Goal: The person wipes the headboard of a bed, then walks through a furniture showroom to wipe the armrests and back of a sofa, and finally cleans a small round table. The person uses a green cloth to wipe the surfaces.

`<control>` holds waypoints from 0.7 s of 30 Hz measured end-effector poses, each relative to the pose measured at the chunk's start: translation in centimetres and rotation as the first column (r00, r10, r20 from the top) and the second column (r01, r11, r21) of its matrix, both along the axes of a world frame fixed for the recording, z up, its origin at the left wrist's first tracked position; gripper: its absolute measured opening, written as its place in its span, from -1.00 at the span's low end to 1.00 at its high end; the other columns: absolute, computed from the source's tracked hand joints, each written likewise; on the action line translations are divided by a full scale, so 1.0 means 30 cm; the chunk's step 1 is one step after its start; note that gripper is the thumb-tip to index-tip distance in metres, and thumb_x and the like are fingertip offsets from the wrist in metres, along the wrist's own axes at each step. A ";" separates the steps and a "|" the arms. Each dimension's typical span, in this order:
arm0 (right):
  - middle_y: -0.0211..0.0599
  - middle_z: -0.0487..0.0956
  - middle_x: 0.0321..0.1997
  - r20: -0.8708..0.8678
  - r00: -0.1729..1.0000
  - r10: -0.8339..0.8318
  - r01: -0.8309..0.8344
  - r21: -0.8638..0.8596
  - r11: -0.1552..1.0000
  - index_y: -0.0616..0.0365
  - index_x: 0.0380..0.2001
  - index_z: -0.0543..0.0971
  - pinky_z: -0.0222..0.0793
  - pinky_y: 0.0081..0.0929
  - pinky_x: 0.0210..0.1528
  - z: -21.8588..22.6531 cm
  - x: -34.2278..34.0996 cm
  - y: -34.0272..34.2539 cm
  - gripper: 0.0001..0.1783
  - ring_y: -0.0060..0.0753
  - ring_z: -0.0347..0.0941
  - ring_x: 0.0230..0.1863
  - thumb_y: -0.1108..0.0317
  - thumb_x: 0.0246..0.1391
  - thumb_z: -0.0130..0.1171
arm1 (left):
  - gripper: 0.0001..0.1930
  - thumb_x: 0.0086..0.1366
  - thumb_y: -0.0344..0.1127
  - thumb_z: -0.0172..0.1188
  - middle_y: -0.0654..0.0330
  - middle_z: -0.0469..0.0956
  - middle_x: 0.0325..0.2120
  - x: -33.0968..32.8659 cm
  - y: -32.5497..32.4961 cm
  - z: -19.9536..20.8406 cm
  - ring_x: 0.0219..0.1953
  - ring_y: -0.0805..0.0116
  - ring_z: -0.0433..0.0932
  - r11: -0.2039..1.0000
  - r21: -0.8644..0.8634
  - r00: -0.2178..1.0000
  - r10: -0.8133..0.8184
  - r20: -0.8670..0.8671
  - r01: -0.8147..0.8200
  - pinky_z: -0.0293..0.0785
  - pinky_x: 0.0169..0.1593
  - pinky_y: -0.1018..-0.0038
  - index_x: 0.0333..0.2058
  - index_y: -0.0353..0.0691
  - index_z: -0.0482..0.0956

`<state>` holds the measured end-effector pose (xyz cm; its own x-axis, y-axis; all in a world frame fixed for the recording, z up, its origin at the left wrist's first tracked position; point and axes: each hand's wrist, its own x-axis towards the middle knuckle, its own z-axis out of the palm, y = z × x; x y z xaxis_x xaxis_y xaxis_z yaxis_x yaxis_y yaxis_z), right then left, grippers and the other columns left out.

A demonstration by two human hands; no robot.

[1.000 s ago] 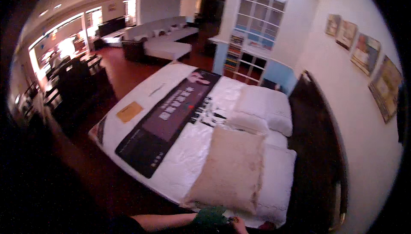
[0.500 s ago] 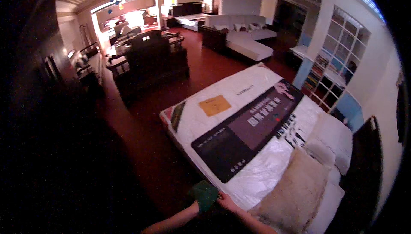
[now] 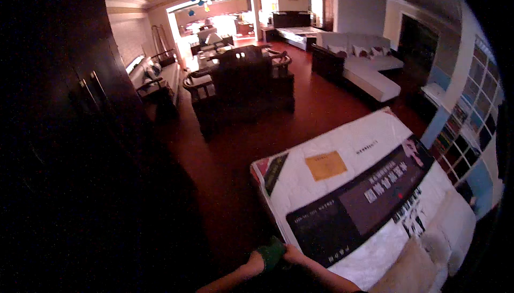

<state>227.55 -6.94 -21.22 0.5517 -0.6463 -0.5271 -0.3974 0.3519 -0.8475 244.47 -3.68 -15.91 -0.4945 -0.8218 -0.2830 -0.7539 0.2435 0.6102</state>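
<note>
Fabric [image 3: 271,253], dark green and crumpled, lies over the front of your left hand [image 3: 258,261], just off the near left edge of the glossy white rectangular mattress [image 3: 295,190]. You have your right hand [image 3: 294,255] at the fabric's right side, in front of that same mattress edge, its fingers bent toward the green. Whether either grip is pinching the fabric or only resting against it, you cannot tell: the fingers are small, dim and partly covered.

Across the mattress before you runs a wide black and purple-brown printed band [image 3: 358,204], and on its far left part you see a flat orange rectangular sheet [image 3: 326,165]. At its near right end you have a beige, soft-looking pillow [image 3: 409,271] beside a plump white pillow [image 3: 459,223]. Beyond the mattress, to its left, stands a dark wooden high-backed bench [image 3: 243,87] on the deep red floor [image 3: 316,119]; straight past its far edge sits a pale L-shaped sofa [image 3: 369,73]. Well to the left of the mattress rises a tall dark cabinet [image 3: 80,116] with two slim upright handles [image 3: 95,87].
</note>
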 end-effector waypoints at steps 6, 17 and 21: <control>-0.20 0.59 -0.12 0.579 0.814 0.047 -0.001 -0.079 0.997 0.25 0.00 0.49 0.42 -0.32 0.10 -0.442 0.113 -0.469 -0.63 -0.31 0.51 -0.03 0.33 0.14 0.11 | -0.61 0.25 -0.24 0.07 -0.08 0.58 -0.18 0.013 -0.330 0.169 -0.19 -0.07 0.58 0.874 -0.298 0.782 -0.136 0.609 0.384 0.52 -0.15 0.33 -0.02 -0.37 0.44; -0.21 0.57 -0.07 0.328 0.943 -0.053 -0.142 0.542 0.828 0.24 0.00 0.49 0.41 -0.34 0.08 0.022 0.465 -0.950 -0.65 -0.34 0.49 -0.02 0.32 0.17 0.09 | -0.69 0.23 -0.18 0.14 0.00 0.62 -0.27 0.539 -0.713 0.284 -0.21 0.18 0.61 0.677 0.275 0.701 0.713 -0.019 -0.682 0.51 -0.11 0.31 -0.08 -0.15 0.57; -0.21 0.56 -0.06 0.305 0.948 -0.090 -0.122 0.608 0.784 0.23 -0.01 0.49 0.40 -0.35 0.08 0.053 0.677 -1.147 -0.65 -0.35 0.49 -0.02 0.32 0.17 0.08 | -0.77 0.24 -0.21 0.19 0.14 0.64 -0.42 0.756 -0.850 0.222 -0.36 0.34 0.59 0.617 0.139 0.599 0.786 -0.151 -0.775 0.50 -0.22 0.42 -0.23 -0.23 0.63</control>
